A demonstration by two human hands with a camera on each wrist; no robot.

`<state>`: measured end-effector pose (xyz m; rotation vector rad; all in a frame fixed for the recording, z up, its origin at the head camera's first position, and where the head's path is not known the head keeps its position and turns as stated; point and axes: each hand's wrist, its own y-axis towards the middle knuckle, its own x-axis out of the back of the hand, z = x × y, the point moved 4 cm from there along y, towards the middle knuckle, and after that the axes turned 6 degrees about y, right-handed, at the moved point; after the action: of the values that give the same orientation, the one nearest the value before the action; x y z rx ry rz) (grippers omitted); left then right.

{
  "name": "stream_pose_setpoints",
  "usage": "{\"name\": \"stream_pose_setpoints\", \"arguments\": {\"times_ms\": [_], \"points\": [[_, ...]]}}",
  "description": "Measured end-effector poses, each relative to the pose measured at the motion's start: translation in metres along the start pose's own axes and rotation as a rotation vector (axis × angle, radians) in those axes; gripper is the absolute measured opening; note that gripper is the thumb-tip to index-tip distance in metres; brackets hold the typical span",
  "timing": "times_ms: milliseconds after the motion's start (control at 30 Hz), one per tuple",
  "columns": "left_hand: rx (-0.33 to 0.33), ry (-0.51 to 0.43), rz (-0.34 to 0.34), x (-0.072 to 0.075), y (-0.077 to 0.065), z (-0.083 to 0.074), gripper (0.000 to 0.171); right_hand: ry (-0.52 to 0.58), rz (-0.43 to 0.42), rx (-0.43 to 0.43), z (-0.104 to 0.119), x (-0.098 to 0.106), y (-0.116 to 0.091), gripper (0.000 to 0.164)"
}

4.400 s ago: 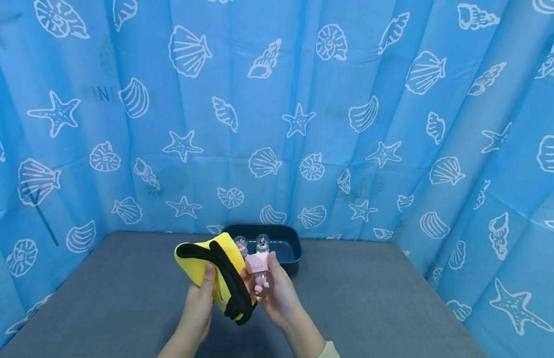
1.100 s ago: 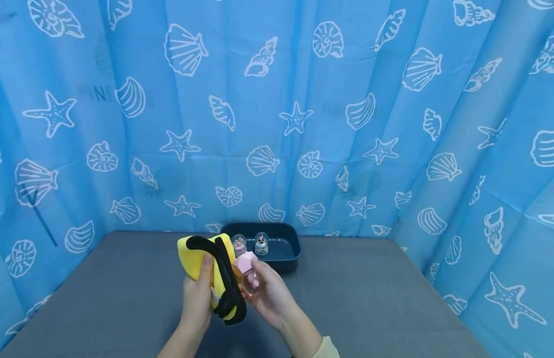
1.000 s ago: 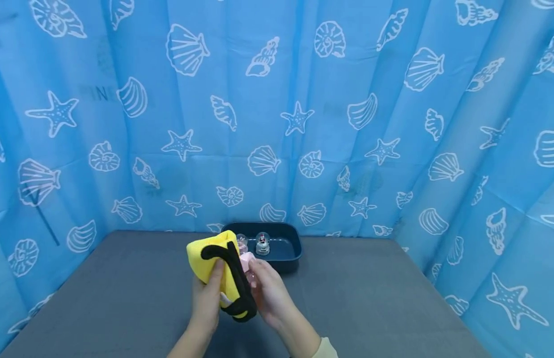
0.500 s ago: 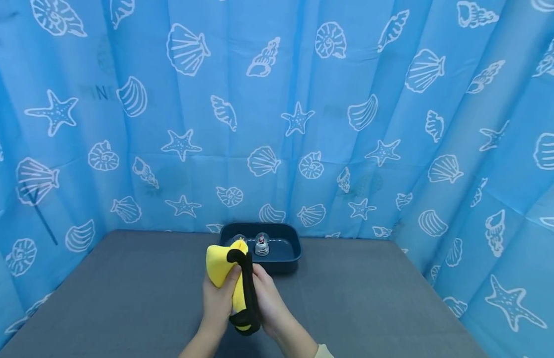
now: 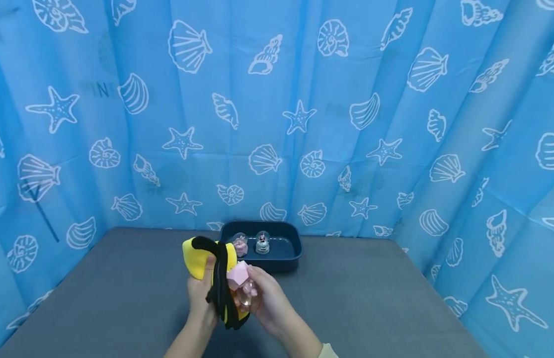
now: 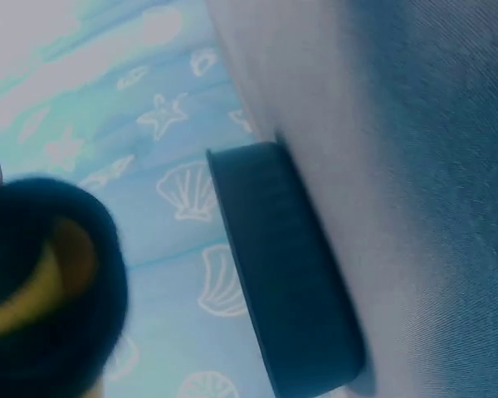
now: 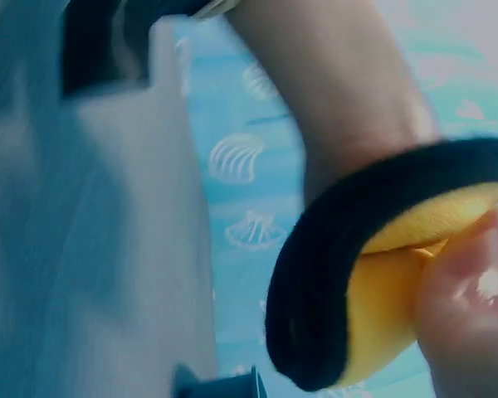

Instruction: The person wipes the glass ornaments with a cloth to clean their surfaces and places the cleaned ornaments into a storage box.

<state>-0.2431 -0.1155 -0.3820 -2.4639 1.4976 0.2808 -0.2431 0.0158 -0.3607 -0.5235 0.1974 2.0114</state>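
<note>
My left hand point(image 5: 200, 301) grips a folded yellow cloth point(image 5: 197, 258) with black edging, its thumb lying over the near side. Against the cloth's right side, my right hand point(image 5: 273, 304) holds a small snow globe point(image 5: 238, 275) with a faceted pink base. The base is tipped upward and the clear ball, with a pink figure inside, points down. Part of the ball is hidden by fingers and cloth. In the right wrist view the cloth point(image 7: 382, 323) bends beside the right hand point(image 7: 469, 332). The left wrist view shows only a blurred dark and yellow roll of cloth point(image 6: 112, 265).
Behind the hands, a dark blue tray point(image 5: 287, 264) stands at the grey table's back edge. Inside it, towards the left, are a pink snow globe point(image 5: 240, 245) and a white-based snow globe point(image 5: 262, 243). A blue shell-patterned curtain point(image 5: 299, 164) hangs around the table.
Half a second ago the cloth was pressed between both hands and hid the globe. Now the cloth and left hand have shifted left, and the globe's pink base and ball show again.
</note>
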Motion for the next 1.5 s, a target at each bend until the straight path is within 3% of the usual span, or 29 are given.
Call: {"name": "stream_pose_setpoints", "arguments": {"times_ms": [133,333,433,533,733,900,1033,1267,1500], "points": [[0.053,-0.016,0.053,0.006,0.004,0.001,0.063,0.085,0.053,-0.033,0.004,-0.002,-0.001,0.04],[0.083,-0.053,0.133,0.011,0.004,-0.001,0.065,0.103,-0.057,0.024,0.008,0.0,-0.001,0.051],[0.072,-0.05,0.148,0.011,0.003,-0.004,0.064,0.089,-0.085,0.045,0.008,0.002,0.0,0.039],[0.04,-0.021,0.16,0.008,0.001,-0.006,0.061,0.052,-0.098,0.054,0.009,0.003,0.002,0.024],[-0.073,0.039,0.215,-0.002,-0.007,-0.012,0.047,-0.056,-0.093,0.071,0.008,0.003,0.002,0.028],[-0.191,0.153,0.299,-0.012,-0.012,-0.012,0.046,-0.272,-0.095,0.168,0.004,0.002,0.001,0.041],[-0.178,0.188,0.228,-0.011,-0.012,-0.01,0.052,-0.387,-0.09,0.209,0.001,-0.001,0.002,0.041],[-0.159,0.112,0.041,-0.008,-0.012,-0.006,0.045,-0.414,-0.078,0.207,-0.001,-0.006,0.004,0.043],[-0.169,0.075,0.017,-0.008,-0.013,-0.004,0.043,-0.41,-0.067,0.182,-0.001,-0.006,0.003,0.046]]}}
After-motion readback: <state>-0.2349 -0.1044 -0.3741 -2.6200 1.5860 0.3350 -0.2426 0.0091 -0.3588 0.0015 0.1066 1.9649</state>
